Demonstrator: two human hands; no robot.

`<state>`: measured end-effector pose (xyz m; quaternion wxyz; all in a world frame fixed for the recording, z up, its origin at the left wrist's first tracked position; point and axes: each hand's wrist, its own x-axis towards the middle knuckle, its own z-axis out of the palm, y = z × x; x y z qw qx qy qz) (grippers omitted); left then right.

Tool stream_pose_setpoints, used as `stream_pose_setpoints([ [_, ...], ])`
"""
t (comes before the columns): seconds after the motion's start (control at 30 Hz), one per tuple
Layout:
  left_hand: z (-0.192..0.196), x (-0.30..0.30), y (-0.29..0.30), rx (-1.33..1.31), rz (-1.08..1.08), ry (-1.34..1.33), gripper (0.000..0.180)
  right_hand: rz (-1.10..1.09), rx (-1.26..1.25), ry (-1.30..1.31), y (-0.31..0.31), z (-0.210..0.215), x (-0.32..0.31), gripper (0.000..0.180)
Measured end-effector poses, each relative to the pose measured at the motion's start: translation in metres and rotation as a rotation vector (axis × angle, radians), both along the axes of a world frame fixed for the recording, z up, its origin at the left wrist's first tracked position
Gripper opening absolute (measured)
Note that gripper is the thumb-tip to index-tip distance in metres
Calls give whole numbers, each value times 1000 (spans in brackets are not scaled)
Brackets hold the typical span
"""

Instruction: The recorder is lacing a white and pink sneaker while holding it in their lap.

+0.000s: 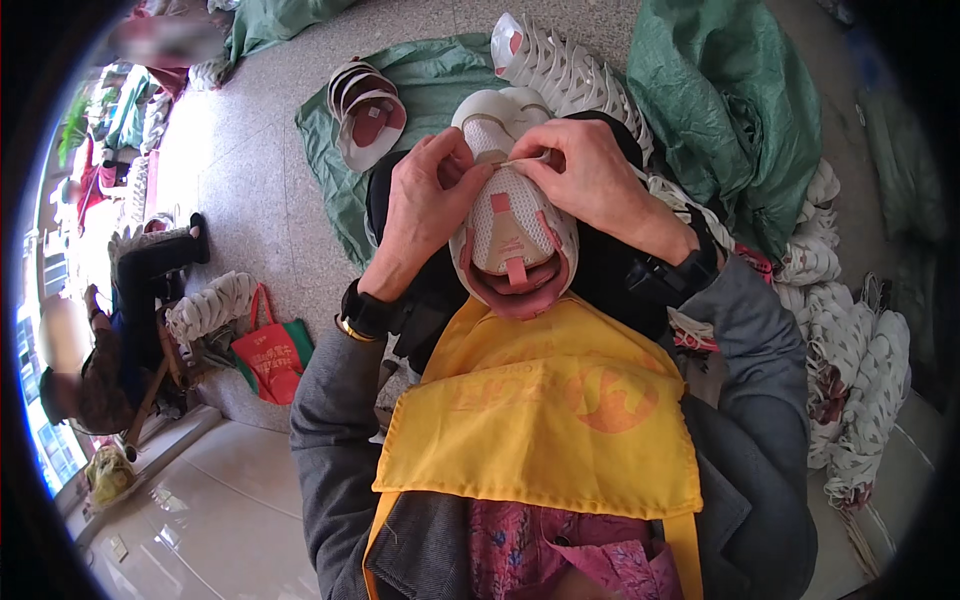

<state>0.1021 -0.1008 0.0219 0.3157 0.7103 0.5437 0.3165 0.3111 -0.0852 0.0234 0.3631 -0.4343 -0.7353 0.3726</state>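
Note:
A white and pink shoe (512, 225) rests on my lap, its pink heel opening toward me and its white toe pointing away. Over its lacing area, my left hand (425, 195) is closed, with thumb and forefinger pinched on a pale shoelace (505, 163). My right hand (592, 180) pinches the same lace from the other side, its fingertips close to those of the left. The tongue (510, 235) with its pink pull tab lies below the hands. My fingers hide part of the lace and the eyelets.
A yellow apron (540, 410) covers my lap. Ahead, nested shoe uppers (368, 120) and a row of white uppers (565, 70) lie on green sheeting (440, 65). More bundled uppers (840, 370) lie at right. Left, a person (110, 350) sits near a red-green bag (272, 350).

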Motion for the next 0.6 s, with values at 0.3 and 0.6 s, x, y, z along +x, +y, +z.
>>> stream_pose_setpoints([
  [0.3, -4, 2, -1, 46, 30, -14, 17, 48, 178, -66, 9, -17, -13, 8],
  [0.6, 7, 0, -19, 103, 30, -47, 11, 115, 162, -163, 11, 1, -5, 9],
])
